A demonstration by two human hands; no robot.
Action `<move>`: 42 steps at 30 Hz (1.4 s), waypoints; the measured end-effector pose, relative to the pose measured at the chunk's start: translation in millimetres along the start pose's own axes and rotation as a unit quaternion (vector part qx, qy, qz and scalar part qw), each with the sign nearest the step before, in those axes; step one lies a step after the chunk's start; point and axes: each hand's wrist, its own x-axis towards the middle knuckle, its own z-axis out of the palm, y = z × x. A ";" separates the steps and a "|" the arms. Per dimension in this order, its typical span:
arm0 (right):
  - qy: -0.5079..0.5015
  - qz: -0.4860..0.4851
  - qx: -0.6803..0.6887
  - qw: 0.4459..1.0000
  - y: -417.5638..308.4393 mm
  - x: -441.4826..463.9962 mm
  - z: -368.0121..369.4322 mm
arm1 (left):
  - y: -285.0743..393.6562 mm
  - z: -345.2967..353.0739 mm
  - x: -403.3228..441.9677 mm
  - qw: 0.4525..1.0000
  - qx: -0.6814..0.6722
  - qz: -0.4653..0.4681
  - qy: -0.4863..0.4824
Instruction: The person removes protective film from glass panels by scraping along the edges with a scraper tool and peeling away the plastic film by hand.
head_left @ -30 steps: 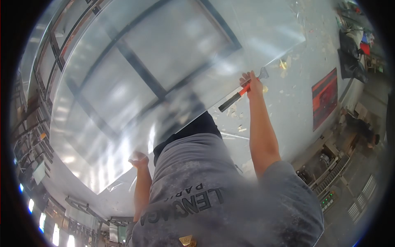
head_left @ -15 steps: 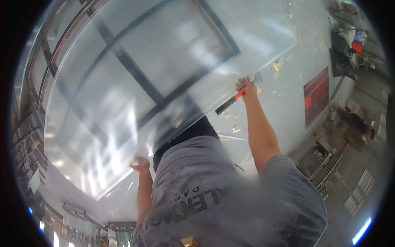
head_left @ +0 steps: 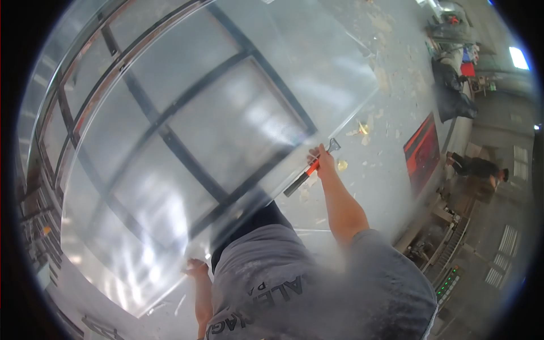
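A large, glossy clear sheet (head_left: 209,136) stretches in front of me, with dark crossing bars and bright reflections showing in or through it. My right hand (head_left: 323,161) is closed around a scraper (head_left: 313,166) with a red and black handle and a flat metal head. Its black handle end points toward my body, and its head points away. The fingers of that hand are beside the sheet's near edge; whether they touch it I cannot tell. At the sheet's lower edge, my left hand (head_left: 197,268) is curled with its fingertips on the rim.
The sheet lies over a pale work surface (head_left: 368,170) scattered with flakes and yellowish scraps. A red and black panel (head_left: 422,153) lies at right. Dark bags (head_left: 453,99) sit farther back. Another person (head_left: 479,167) stands beyond, near machinery (head_left: 436,238). Metal framing (head_left: 62,107) runs along the left.
The whole view has shifted, so the sheet, both hands and the scraper appear lower in the picture. Both hands keep about the same place along the sheet's edge.
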 end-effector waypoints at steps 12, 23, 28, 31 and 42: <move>-0.188 -0.013 0.283 0.940 31.5 92.6 -24.0 | 8.8 34.9 -7.6 0.992 -0.012 0.055 0.112; -0.108 -0.255 -0.146 0.950 71.1 135.0 7.0 | 8.3 56.0 -15.8 0.969 0.114 0.125 0.179; -0.043 -0.309 -0.197 0.929 89.3 144.4 24.2 | 9.2 54.2 -23.0 0.960 0.135 0.147 0.198; -0.031 -0.420 -0.226 0.879 106.1 185.5 29.4 | 5.3 56.4 -20.4 0.957 0.138 0.159 0.201; -0.035 0.007 0.142 0.989 116.2 153.7 -15.7 | -6.9 54.6 4.7 0.957 0.106 0.181 0.202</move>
